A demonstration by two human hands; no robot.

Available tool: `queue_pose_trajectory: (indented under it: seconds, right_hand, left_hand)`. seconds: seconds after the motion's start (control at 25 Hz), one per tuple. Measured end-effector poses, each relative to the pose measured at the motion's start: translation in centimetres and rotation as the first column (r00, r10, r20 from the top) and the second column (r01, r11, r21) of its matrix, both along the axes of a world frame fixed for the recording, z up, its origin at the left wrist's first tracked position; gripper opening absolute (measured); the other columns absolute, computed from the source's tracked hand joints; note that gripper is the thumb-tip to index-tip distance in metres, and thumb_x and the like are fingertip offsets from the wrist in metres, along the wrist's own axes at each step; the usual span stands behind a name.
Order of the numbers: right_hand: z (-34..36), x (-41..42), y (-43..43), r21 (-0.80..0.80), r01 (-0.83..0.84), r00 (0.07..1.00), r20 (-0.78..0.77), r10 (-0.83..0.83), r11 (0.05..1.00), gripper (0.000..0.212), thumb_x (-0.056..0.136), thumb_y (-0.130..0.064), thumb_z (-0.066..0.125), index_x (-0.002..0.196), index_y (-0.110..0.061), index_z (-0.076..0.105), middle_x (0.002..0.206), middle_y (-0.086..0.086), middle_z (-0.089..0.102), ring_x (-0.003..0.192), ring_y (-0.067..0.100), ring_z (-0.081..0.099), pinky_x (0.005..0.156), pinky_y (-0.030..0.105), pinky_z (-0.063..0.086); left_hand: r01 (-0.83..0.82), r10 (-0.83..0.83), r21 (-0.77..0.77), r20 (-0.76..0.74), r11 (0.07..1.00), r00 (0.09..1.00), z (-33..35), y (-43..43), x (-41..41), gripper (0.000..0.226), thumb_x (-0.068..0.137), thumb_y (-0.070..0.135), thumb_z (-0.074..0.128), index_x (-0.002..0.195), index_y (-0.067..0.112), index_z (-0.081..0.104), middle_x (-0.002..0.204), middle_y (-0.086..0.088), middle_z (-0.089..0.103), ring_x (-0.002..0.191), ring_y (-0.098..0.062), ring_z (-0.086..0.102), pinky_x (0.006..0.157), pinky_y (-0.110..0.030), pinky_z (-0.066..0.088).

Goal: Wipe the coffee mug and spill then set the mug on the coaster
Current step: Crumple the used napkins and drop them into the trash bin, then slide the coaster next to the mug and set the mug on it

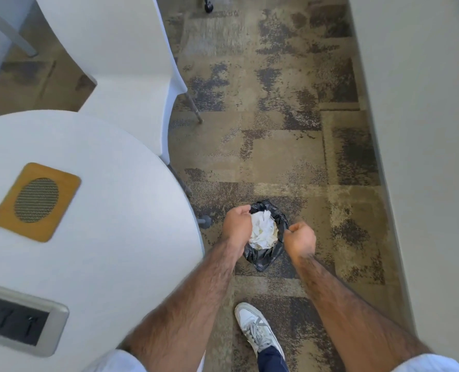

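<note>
A wooden coaster with a round woven centre lies on the round white table at the left; nothing stands on it. No mug is in view. Over the carpet, to the right of the table, my left hand and my right hand each grip one side of the rim of a small black bin bag, holding its mouth apart. Crumpled white paper tissues fill the bag's opening between my hands.
A white chair stands behind the table. A grey power socket panel is set into the table near its front edge. A pale wall runs along the right. My white shoe stands on the patterned carpet.
</note>
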State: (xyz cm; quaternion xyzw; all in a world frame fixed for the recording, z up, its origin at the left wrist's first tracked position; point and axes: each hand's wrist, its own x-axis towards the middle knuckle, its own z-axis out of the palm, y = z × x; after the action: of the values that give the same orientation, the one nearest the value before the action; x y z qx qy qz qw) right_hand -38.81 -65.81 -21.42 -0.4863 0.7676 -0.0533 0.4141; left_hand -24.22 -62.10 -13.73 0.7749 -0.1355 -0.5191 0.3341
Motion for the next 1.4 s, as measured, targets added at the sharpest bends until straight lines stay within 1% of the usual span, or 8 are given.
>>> queue_pose_trajectory:
  seconds: [0.24, 0.4, 0.56, 0.8, 0.96, 1.12, 1.24, 1.4]
  right_hand:
    - [10.3, 4.5, 3.0, -0.178, -0.199, 0.966, 0.132, 0.223, 0.964, 0.018, 0.098, -0.014, 0.058, 0.111, -0.009, 0.069, 0.103, 0.004, 0.073, 0.072, 0.012, 0.064, 0.058, 0.026, 0.047]
    - [17.7, 10.0, 7.1, -0.333, -0.444, 0.841, 0.166, 0.515, 0.832, 0.018, 0.098, -0.018, 0.056, 0.102, -0.009, 0.071, 0.098, 0.010, 0.072, 0.071, 0.026, 0.067, 0.059, 0.028, 0.047]
    - [22.4, 15.1, 13.9, -0.398, -0.628, 0.666, 0.169, 0.726, 0.669, 0.016, 0.099, -0.021, 0.061, 0.112, -0.015, 0.068, 0.116, 0.003, 0.063, 0.098, 0.020, 0.066, 0.088, 0.033, 0.054]
    - [24.9, 19.7, 23.9, -0.316, -0.809, 0.504, 0.062, 0.861, 0.496, 0.017, 0.098, -0.028, 0.058, 0.112, -0.020, 0.063, 0.121, 0.003, 0.058, 0.105, 0.021, 0.063, 0.095, 0.033, 0.050]
    - [26.0, 21.9, 28.4, -0.272, -0.853, 0.455, 0.028, 0.890, 0.445, 0.019, 0.100, -0.033, 0.055, 0.113, -0.021, 0.060, 0.121, 0.000, 0.055, 0.103, 0.020, 0.063, 0.090, 0.033, 0.052]
    - [26.2, 24.3, 28.3, -0.265, -0.867, 0.437, 0.005, 0.900, 0.422, 0.020, 0.100, -0.036, 0.056, 0.111, -0.021, 0.061, 0.120, -0.001, 0.056, 0.102, 0.019, 0.063, 0.088, 0.033, 0.053]
    - [26.1, 26.6, 25.3, -0.264, -0.877, 0.423, -0.027, 0.906, 0.402, 0.020, 0.099, -0.037, 0.058, 0.110, -0.021, 0.062, 0.120, -0.001, 0.056, 0.102, 0.020, 0.063, 0.087, 0.032, 0.053]
    - [25.1, 31.0, 18.7, -0.287, -0.869, 0.430, -0.032, 0.902, 0.404, 0.028, 0.096, -0.045, 0.063, 0.108, -0.020, 0.064, 0.113, -0.002, 0.060, 0.102, 0.018, 0.063, 0.086, 0.031, 0.050]
  left_hand:
    - [0.196, -0.149, -0.189, 0.237, 0.962, 0.960, 9.6, 4.8, 1.6, 0.036, 0.105, 0.020, 0.044, 0.135, 0.021, 0.064, 0.125, 0.005, 0.071, 0.092, 0.006, 0.061, 0.073, -0.005, 0.041]
    - [0.082, 0.004, -0.210, 0.380, 0.974, 0.925, 15.2, 12.0, 5.7, 0.035, 0.103, 0.014, 0.047, 0.132, 0.018, 0.067, 0.138, 0.003, 0.066, 0.128, -0.010, 0.058, 0.104, -0.014, 0.036]
    - [-0.123, 0.192, -0.177, 0.456, 0.976, 0.869, 18.3, 22.1, 10.0, 0.031, 0.103, 0.013, 0.051, 0.130, 0.017, 0.066, 0.140, 0.002, 0.064, 0.132, -0.014, 0.057, 0.115, -0.024, 0.037]
    - [-0.261, 0.255, -0.053, 0.476, 0.964, 0.842, 20.1, 35.5, 15.0, 0.039, 0.101, 0.019, 0.052, 0.139, 0.014, 0.058, 0.143, -0.007, 0.062, 0.130, -0.023, 0.057, 0.098, -0.021, 0.038]
    - [-0.288, 0.280, -0.054, 0.462, 0.956, 0.842, 20.8, 39.7, 18.4, 0.044, 0.103, 0.020, 0.051, 0.146, 0.011, 0.051, 0.151, -0.010, 0.053, 0.136, -0.027, 0.051, 0.110, -0.030, 0.036]
    - [-0.348, 0.358, -0.103, 0.421, 0.932, 0.834, 21.5, 39.1, 20.9, 0.042, 0.102, 0.021, 0.050, 0.142, 0.010, 0.054, 0.149, -0.010, 0.054, 0.134, -0.026, 0.053, 0.105, -0.030, 0.040]
    - [-0.384, 0.392, -0.096, 0.351, 0.918, 0.850, 21.3, 36.1, 22.8, 0.036, 0.098, 0.019, 0.047, 0.125, 0.001, 0.063, 0.134, -0.017, 0.066, 0.111, -0.029, 0.065, 0.092, -0.036, 0.050]
    - [-0.470, 0.475, -0.079, 0.233, 0.879, 0.849, 19.5, 31.1, 25.9, 0.045, 0.097, 0.021, 0.053, 0.133, -0.006, 0.058, 0.140, -0.025, 0.059, 0.126, -0.036, 0.058, 0.101, -0.039, 0.047]
